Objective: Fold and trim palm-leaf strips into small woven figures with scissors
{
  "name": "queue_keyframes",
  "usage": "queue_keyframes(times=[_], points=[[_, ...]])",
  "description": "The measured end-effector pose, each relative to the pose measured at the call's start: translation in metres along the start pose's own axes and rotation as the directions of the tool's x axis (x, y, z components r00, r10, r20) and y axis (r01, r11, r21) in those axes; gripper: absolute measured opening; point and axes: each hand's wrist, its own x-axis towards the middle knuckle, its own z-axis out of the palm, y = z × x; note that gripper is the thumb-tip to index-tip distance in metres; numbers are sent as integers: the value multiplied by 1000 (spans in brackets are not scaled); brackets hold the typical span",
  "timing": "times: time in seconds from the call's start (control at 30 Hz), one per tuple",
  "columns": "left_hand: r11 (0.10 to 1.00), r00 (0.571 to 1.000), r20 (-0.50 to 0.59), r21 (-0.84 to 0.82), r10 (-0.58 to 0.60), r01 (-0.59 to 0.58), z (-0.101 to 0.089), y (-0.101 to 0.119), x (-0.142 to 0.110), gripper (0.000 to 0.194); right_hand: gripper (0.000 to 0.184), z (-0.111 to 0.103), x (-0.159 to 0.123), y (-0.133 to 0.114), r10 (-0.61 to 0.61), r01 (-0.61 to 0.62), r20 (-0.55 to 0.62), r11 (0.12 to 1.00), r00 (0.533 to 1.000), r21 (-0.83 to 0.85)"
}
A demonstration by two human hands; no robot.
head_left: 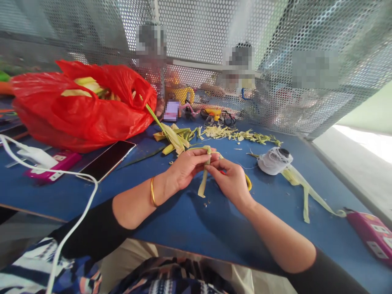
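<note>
Above the blue table, my left hand [186, 167] and my right hand [231, 179] meet around a narrow pale-green strip that looks like corn husk [202, 183]. The fingertips of both hands pinch its folded upper part, while its flat end hangs down between them. A thin stem-like piece runs sideways through the fold. Under my right hand shows a yellow loop with a bit of red, perhaps a scissors handle [248, 182]; most of it is hidden. A spool of white thread [272, 162] lies to the right of my right hand.
A red plastic bag [85, 118] holding husks stands at the back left. Loose husks [173, 139] and small pale pieces [226, 132] lie beyond my hands. A phone [107, 159], white cable [88, 212] and magenta box [372, 232] lie around. A perforated metal screen [199, 36] rises behind.
</note>
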Motion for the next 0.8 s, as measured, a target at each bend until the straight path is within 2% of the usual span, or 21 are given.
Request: queue_keyframes(times=[0.23, 0.43, 0.6, 0.7, 0.73, 0.8], points=[[999, 1000, 2, 28, 23, -23, -1, -6, 2, 7, 32, 4, -1, 0, 101, -103, 25, 988, 995, 118], [999, 1000, -10, 36, 28, -28, 0, -4, 2, 5, 28, 2, -1, -3, 96, -114, 83, 962, 992, 249], [998, 1000, -3, 55, 31, -30, -3, -6, 3, 5, 23, -1, -1, -3, 105, -128, 122, 971, 987, 200], [999, 1000, 1, 48, 23, -23, -3, -5, 4, 4, 23, -5, 1, -5, 63, -83, 152, 988, 986, 131], [999, 1000, 0, 41, 16, -16, -3, -4, 4, 4, 26, -8, 3, -5, 47, -61, 143, 993, 989, 98], [1000, 1000, -7, 18, -1, 1, -2, -1, 3, 6, 29, -14, 6, -5, 2, -3, 49, 1000, 999, 24]])
